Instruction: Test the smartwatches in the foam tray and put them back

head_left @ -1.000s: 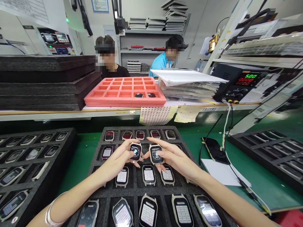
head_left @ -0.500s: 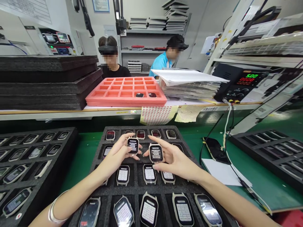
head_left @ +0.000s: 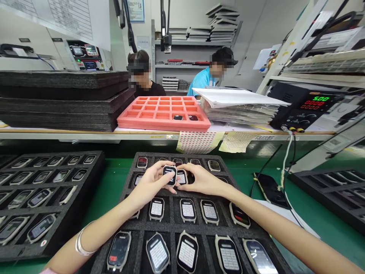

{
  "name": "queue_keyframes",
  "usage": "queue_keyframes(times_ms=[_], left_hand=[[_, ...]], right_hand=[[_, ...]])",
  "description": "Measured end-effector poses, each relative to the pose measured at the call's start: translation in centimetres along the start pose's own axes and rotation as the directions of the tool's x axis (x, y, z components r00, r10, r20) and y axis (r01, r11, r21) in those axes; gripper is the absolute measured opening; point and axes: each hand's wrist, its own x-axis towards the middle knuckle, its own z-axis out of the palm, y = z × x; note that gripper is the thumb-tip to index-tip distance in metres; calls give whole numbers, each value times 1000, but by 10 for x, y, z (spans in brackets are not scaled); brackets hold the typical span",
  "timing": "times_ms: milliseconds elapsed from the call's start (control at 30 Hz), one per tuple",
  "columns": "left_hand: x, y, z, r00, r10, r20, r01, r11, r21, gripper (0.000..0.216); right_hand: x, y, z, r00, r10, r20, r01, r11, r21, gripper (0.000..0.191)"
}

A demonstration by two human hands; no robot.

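A smartwatch body [head_left: 169, 175] without a strap is in my left hand [head_left: 155, 179], its lit screen facing up and my thumb lying across it. My right hand [head_left: 203, 179] has its thumb and forefinger around a second smartwatch [head_left: 181, 177], which shows a white grid screen. This second watch sits low over the second row of a black foam tray [head_left: 168, 227]; whether it rests in its pocket I cannot tell. The two watches are side by side, the left one partly covering the other. Several more watches lie in the tray's pockets, many with white grids lit.
More black foam trays of watches stand at the left [head_left: 65, 213] and right. On the shelf are stacked black foam [head_left: 62, 102], a pink foam tray [head_left: 162, 125], papers [head_left: 242, 97] and a power supply [head_left: 302, 106]. A phone [head_left: 269, 188] with cables lies right. Two people sit beyond.
The right-hand watch has gone from a text list to a white grid and moved down toward the tray. My left thumb has shifted onto the other screen. The view has turned slightly left.
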Motion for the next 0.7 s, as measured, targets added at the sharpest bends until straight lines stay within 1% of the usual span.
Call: queue_keyframes(times_ms=[100, 133, 200, 267, 300, 400, 433, 533, 567, 633, 667, 700], left_hand=[[0, 1, 0, 1000, 15, 1, -15, 1000, 27, 34], [0, 1, 0, 1000, 17, 0, -17, 999, 33, 33], [0, 1, 0, 1000, 16, -8, -16, 999, 34, 31], [0, 0, 0, 1000, 10, -21, -10, 1000, 19, 29], [0, 0, 0, 1000, 4, -27, -4, 1000, 11, 29], [0, 1, 1, 999, -15, -40, 15, 1000, 5, 30], [0, 1, 2, 999, -21, -45, 22, 1000, 10, 30], [0, 0, 1, 998, -22, -61, 25, 998, 60, 41], [0, -1, -1, 998, -20, -51, 25, 994, 102, 47], [-1, -4, -8, 999, -8, -34, 18, 959, 282, 58], [-1, -7, -13, 999, 9, -33, 5, 911, 412, 59], [0, -9, -18, 999, 38, -27, -16, 833, 553, 57]], right_hand=[[2, 3, 7, 1000, -23, 10, 23, 999, -37, 47], [2, 3, 7, 1000, -23, 8, 24, 998, -53, 49], [-1, 1, 2, 1000, -21, -3, 20, 995, -100, 60], [-6, -1, -8, 999, -32, -15, 29, 988, -150, 69], [-10, -1, -16, 999, -42, -21, 38, 985, -169, 66], [-27, 4, -39, 998, -40, -52, 28, 978, -205, 34], [-34, 8, -46, 998, -12, -61, -2, 974, -227, 28], [-56, 23, -57, 992, 115, -57, -127, 935, -331, 28], [-64, 28, -57, 987, 151, -55, -161, 920, -356, 27], [-77, 35, -52, 978, 194, -74, -208, 906, -368, 25], [-83, 37, -49, 975, 205, -89, -223, 906, -360, 25], [-87, 38, -45, 972, 212, -104, -235, 906, -351, 27]])
